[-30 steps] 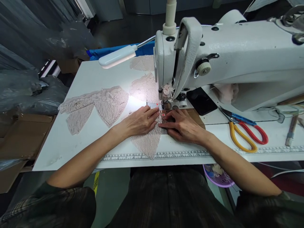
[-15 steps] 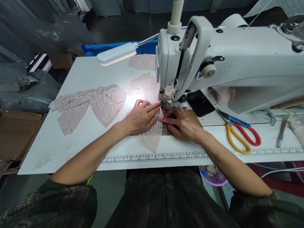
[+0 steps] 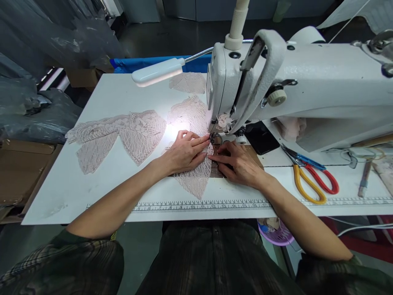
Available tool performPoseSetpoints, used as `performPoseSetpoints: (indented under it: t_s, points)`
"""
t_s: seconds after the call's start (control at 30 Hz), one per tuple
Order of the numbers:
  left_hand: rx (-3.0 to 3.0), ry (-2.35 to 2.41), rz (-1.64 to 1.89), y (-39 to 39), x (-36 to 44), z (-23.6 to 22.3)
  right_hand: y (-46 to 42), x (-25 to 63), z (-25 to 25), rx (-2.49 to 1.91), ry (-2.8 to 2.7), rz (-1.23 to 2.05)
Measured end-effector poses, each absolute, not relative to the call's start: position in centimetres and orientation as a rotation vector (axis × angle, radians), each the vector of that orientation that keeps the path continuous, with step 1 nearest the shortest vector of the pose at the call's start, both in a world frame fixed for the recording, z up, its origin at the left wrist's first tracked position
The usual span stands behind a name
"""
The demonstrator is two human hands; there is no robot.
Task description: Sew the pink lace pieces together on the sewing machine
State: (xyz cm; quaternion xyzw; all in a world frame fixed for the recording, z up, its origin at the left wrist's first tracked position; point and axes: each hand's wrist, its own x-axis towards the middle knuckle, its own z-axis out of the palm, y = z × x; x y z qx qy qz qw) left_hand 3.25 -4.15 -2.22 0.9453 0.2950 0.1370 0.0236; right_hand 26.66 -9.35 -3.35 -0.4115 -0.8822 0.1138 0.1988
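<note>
Pale pink lace (image 3: 194, 182) lies under the needle area of a white sewing machine (image 3: 307, 86). Flat on the lace rests my left hand (image 3: 188, 152), its fingers stretched toward the presser foot (image 3: 212, 138). To the right of the foot, my right hand (image 3: 236, 164) touches the lace edge with an extended index finger; its other fingers are bent and partly hidden, and I see nothing held in them. A second joined lace piece (image 3: 141, 135) is spread out on the left side of the white table (image 3: 107, 192).
Scissors (image 3: 310, 180) with yellow and red handles lie at the right, near a black phone (image 3: 262, 137). A lamp (image 3: 158, 71) lights the lace. A printed ruler (image 3: 202, 206) runs along the front edge. Below hangs a purple basket (image 3: 278, 235).
The camera view has shifted slightly, so the machine appears a little to the right and lower. Both hands keep nearly the same place on the lace.
</note>
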Motion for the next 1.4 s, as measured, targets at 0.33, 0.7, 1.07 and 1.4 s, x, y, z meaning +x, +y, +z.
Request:
performPoseSetpoints:
  t_s: [0.33, 0.7, 1.07, 1.4]
  points:
    - [2.952, 0.950, 0.470, -4.7, 3.3, -2.4, -9.1, 26.9, -3.3, -1.104, -2.484, 0.295]
    - [2.990, 0.685, 0.632, -4.4, 3.2, -2.5, -9.2, 26.7, -3.4, -1.140, -2.458, 0.265]
    - [2.993, 0.811, 0.418, -4.4, 3.2, -1.8, -9.0, 26.0, -3.3, -1.284, -2.516, 0.148]
    - [2.996, 0.978, 0.460, -4.5, 4.0, -2.4, -8.4, 25.4, -2.8, -1.450, -2.543, 0.018]
